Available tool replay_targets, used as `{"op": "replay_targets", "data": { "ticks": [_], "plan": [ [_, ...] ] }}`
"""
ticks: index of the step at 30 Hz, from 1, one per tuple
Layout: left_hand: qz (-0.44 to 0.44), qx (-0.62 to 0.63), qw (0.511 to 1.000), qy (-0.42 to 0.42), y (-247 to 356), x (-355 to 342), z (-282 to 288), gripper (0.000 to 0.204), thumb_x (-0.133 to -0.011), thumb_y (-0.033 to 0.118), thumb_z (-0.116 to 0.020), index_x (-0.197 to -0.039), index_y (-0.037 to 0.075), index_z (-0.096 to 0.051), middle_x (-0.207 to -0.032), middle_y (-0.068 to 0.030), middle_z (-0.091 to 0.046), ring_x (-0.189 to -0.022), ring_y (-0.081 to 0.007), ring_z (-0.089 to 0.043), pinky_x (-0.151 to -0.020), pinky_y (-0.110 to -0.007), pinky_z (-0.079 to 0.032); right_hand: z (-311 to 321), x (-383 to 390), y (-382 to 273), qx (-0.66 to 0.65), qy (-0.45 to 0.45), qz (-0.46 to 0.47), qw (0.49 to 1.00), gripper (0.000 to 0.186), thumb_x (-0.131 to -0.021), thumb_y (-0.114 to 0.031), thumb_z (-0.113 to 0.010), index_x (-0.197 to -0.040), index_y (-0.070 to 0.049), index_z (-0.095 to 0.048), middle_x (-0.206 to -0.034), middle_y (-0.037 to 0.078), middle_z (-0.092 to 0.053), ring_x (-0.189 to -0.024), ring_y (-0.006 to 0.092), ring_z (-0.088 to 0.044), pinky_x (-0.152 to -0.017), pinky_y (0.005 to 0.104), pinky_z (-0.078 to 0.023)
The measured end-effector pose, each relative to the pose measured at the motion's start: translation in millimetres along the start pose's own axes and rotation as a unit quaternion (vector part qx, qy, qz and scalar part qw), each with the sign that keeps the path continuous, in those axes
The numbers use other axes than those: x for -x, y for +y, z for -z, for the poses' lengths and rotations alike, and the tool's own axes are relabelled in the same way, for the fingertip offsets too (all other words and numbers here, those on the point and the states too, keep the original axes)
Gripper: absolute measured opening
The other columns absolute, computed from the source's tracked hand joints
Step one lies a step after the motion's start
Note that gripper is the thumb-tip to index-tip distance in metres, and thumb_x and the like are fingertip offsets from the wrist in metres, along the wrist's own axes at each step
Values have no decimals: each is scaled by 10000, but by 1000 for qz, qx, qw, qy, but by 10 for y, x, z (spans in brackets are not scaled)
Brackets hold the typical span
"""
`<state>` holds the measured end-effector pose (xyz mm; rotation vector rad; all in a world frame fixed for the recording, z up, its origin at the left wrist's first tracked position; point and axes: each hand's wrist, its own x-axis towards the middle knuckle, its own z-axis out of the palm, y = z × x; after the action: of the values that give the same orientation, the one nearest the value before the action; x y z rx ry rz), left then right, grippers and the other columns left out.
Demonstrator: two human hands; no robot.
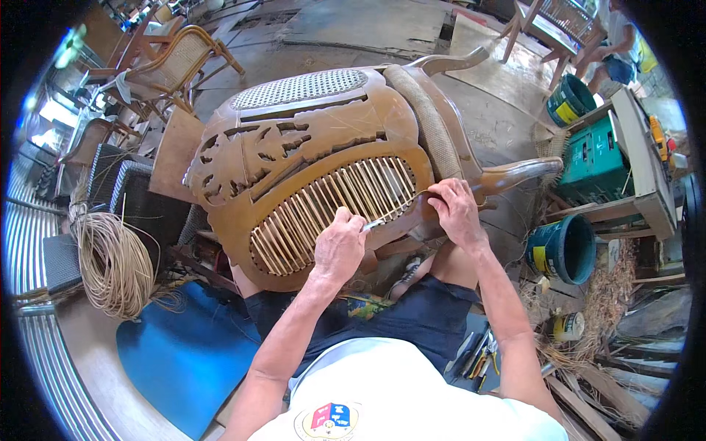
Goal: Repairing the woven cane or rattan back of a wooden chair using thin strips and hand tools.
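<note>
Head view — left grip holds slim tool, right pinches cane — carved wooden frame

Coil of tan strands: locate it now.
In the head view, the coil is on the left, just above the blue sheet and left of the carved chair.

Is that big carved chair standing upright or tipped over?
Tipped over: its curved legs stick out sideways, and its carved back faces upward.

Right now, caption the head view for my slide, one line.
Left hand gripping a slim tool, right hand pinching a strand, at pale strips strung across a carved wooden frame.
</note>
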<state>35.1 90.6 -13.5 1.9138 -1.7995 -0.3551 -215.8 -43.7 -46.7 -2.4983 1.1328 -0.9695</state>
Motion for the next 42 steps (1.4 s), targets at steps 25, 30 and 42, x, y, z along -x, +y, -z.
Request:
{"op": "replay_targets", "data": {
  "ticks": [25,30,42],
  "plan": [
    [116,-4,986,-120,134,-216,123,355,-1027,354,-605,-1053,16,-711,-947,-243,-739,-947,-415,-726,-840,-519,-566,460,-350,-15,74,-172,-102,977,194,-946,-232,-739,-969,-39,-736,-896,94,-724,-824,195,-688,-765,362,-536],
    [89,-4,994,-69,25,-90,-24,288,-1024,289,-606,-961,12,-651,-857,-225,-717,-848,-415,-723,-772,-518,-569,581,-387,108,-91,-228,-167,955,249,-919,-270,-774,-971,-28,-752,-916,152,-735,-824,261,-697,-785,377,-540],
    [107,20,994,-22,-401,629,474,250,-992,251,-678,-896,23,-644,-782,-203,-666,-771,-404,-677,-703,-488,-522,59,-338,-199,-80,-168,-186,965,273,-902,-277,-775,-906,-7,-735,-856,182,-721,-812,345,-690,-772,433,-527]
  ]
}}
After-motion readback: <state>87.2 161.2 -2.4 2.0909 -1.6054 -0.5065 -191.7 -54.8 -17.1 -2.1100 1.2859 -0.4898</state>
